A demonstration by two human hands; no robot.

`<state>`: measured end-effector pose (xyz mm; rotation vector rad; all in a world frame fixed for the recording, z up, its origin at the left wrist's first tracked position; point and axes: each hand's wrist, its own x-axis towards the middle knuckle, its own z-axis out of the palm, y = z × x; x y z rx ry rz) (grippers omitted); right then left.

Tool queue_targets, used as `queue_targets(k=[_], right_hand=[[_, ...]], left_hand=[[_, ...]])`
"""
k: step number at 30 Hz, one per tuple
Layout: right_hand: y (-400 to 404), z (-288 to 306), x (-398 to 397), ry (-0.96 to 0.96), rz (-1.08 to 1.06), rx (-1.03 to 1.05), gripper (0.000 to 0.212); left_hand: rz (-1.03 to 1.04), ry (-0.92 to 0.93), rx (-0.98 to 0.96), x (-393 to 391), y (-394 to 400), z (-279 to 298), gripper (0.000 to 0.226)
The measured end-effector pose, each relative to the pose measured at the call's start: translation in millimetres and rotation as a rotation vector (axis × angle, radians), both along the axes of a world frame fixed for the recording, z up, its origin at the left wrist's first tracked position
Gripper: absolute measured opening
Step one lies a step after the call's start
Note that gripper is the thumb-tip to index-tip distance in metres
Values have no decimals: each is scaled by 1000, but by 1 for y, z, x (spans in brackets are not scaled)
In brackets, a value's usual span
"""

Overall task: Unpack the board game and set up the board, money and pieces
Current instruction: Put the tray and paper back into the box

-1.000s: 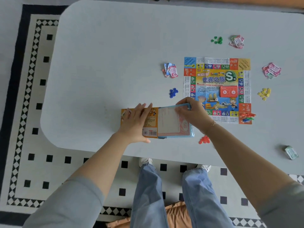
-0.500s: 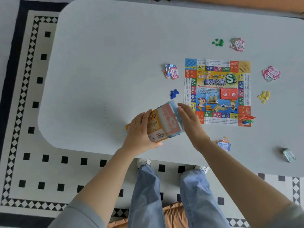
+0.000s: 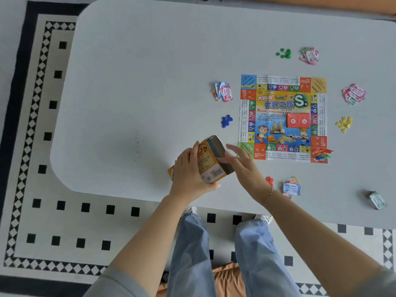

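Since a moment ago we are tilting the orange cardboard game box (image 3: 209, 163) higher above the table edge, left hand (image 3: 188, 174) gripping it, right hand (image 3: 242, 166) fingers loosely extended against it; four money piles are lying around the one colourful paper board (image 3: 282, 118).

Free room and obstacles, referred to the board (image 3: 283, 118). Left of it, beyond the blue tokens (image 3: 226, 121) and a money stack (image 3: 224, 92), the surface (image 3: 132, 82) lies open. Above sit green tokens (image 3: 284, 53); right, yellow tokens (image 3: 344, 123); below, the box (image 3: 211, 166) and red tokens (image 3: 269, 181) block passage.
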<state>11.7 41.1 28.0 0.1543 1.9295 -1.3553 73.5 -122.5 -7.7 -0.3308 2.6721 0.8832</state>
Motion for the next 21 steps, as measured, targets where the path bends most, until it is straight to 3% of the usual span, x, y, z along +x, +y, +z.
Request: queue_targets(k=[2, 5, 7, 9, 11, 14, 17, 21], right_hand=[[5, 2, -4, -31, -1, -50, 33], [10, 0, -3, 4, -172, -132, 18], [11, -3, 2, 18, -277, -161, 25], [9, -4, 6, 12, -394, -189, 30], [8, -5, 5, 0, -515, -225, 28], [7, -5, 3, 51, -517, -181, 6], [6, -5, 5, 89, -492, -102, 13], [7, 1, 4, -2, -474, -118, 25]], left_hand=[[-8, -22, -63, 1, 3, 1, 126], [88, -169, -77, -2, 12, 5, 130], [139, -248, 84, -2, 15, 8, 113], [280, -271, 499, 2, 14, 14, 77], [373, -270, 707, 10, 9, 14, 57], [396, -196, 762, 17, 8, 13, 49], [511, -100, 812, 17, 15, 20, 53], [551, -68, 836, 13, 22, 26, 33]])
